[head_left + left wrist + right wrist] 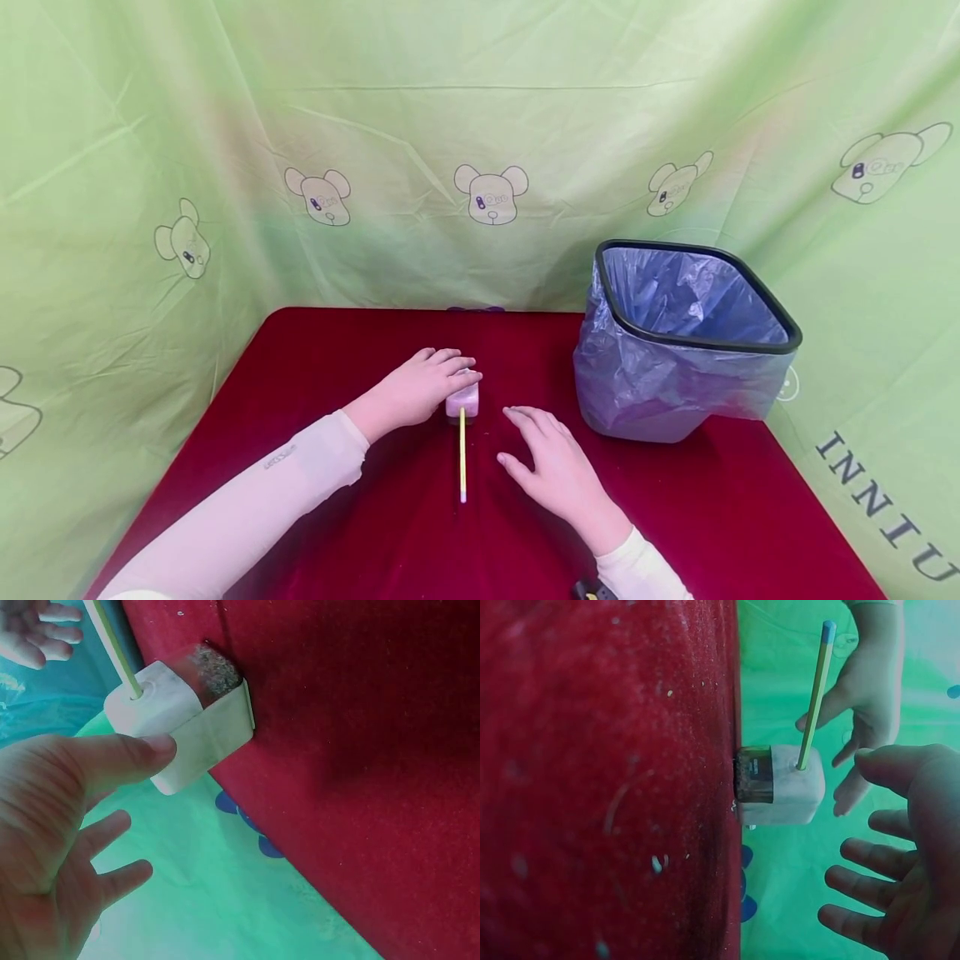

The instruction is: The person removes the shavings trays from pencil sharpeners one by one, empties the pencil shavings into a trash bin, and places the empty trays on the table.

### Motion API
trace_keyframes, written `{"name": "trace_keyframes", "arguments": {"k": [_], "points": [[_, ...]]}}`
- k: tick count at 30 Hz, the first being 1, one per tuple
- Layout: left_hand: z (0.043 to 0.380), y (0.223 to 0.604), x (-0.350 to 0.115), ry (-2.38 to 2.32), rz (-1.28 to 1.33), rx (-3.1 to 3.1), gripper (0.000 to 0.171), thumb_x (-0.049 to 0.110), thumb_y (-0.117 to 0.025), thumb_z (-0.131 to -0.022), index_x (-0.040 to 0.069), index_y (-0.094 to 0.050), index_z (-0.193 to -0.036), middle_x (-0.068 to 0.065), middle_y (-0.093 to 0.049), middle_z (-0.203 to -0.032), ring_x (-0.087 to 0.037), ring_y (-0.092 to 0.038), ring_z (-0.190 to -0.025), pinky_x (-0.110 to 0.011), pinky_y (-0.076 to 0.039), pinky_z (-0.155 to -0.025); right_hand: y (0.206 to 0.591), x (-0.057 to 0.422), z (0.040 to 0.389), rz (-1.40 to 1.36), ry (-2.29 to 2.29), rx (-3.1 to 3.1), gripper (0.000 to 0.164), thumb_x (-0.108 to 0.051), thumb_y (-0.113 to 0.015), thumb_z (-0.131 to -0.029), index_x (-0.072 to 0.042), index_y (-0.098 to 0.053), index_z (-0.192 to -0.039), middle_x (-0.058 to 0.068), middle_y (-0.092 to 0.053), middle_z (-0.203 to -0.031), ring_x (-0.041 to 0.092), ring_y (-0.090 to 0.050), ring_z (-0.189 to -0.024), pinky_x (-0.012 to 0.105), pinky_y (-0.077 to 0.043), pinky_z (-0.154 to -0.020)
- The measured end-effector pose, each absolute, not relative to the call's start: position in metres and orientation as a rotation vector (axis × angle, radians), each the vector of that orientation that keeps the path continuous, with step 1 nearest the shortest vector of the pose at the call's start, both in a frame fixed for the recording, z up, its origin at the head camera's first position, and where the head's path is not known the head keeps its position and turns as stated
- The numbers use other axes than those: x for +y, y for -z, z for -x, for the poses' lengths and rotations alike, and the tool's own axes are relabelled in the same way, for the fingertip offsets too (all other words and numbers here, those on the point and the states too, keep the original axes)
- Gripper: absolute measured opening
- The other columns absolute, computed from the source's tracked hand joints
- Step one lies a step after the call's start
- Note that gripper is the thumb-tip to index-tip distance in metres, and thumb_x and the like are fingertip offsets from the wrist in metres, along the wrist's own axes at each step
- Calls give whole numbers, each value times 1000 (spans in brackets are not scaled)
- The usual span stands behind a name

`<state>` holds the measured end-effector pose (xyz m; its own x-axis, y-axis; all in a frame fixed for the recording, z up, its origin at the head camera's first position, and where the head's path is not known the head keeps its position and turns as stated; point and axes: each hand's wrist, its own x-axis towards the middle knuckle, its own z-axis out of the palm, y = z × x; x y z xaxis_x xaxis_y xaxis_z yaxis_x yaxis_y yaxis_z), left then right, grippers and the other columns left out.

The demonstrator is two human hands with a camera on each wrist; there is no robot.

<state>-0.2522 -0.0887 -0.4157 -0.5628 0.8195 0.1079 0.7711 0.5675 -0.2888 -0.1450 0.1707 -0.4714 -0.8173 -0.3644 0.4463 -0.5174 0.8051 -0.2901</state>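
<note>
A small pale pink-white pencil sharpener (462,402) stands on the red cloth, with a clear shavings compartment (217,673) low on its front. A yellow-green pencil (462,458) sticks out of its front hole, its blue-tipped end pointing toward me. My left hand (423,385) hovers by the sharpener's top and left side, fingers mostly straight; whether the thumb touches it I cannot tell. To the right of the pencil, my right hand (558,471) is held apart with relaxed, spread fingers and nothing in it. In the right wrist view the pencil (817,697) sits in the sharpener (799,787).
A bin (686,387) with a black rim and a bluish plastic liner stands at the right of the table. Small pale specks (657,864) lie on the red cloth (360,517). Green printed curtains (405,125) enclose the back and sides.
</note>
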Motion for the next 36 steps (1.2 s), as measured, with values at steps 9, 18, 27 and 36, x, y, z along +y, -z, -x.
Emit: {"name": "trace_keyframes", "arguments": {"k": [9, 18, 27, 36], "points": [[258, 417, -81, -385, 1396, -2571, 73, 1, -74, -86, 27, -52, -150, 1, -50, -155, -25, -43, -144, -48, -44, -108, 470, 171, 145, -671, -567, -2620, 61, -37, -77, -89, -14, -58, -143, 3, -60, -138, 25, -58, -128, 50, -45, -109], [260, 417, -76, -465, 1475, -2536, 70, 4, -74, -88, 28, -52, -150, 3, -50, -154, -26, -44, -143, -48, -44, -107, 469, 172, 145, -685, -583, -2614, 63, -35, -79, -88, -12, -58, -142, 6, -61, -138, 26, -58, -129, 55, -44, -110], [260, 418, -70, -539, 1483, -2537, 66, 11, -73, -92, 31, -51, -151, 3, -48, -155, -25, -44, -144, -46, -44, -108, 470, 170, 144, -678, -597, -2620, 59, -33, -77, -89, -13, -58, -142, 5, -60, -138, 26, -58, -129, 55, -44, -109], [263, 422, -66, -610, 1490, -2458, 58, 17, -70, -95, 32, -54, -148, 8, -52, -152, -20, -46, -142, -45, -43, -107, 469, 170, 144, -674, -587, -2611, 60, -33, -79, -88, -12, -60, -140, 5, -61, -136, 26, -59, -127, 53, -44, -109]]}}
